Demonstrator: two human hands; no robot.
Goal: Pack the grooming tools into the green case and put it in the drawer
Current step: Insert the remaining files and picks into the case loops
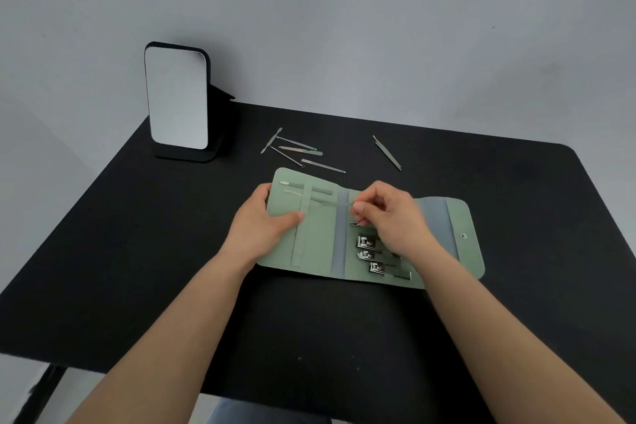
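The green case (320,237) lies unfolded flat on the black table (137,251). Two thin tools (292,186) sit under its left elastic strap, and three nail clippers (370,253) are slotted in the middle panel. My left hand (263,222) holds the case's left edge, thumb resting on the strap. My right hand (389,215) pinches a slim metal tool (332,205) that lies across the case toward the strap. Several loose metal tools (299,150) lie behind the case, and tweezers (387,152) lie apart to the right.
A standing mirror (176,96) on a black base stands at the back left of the table. A grey wall rises behind. The case's flap with a snap button (463,235) extends to the right.
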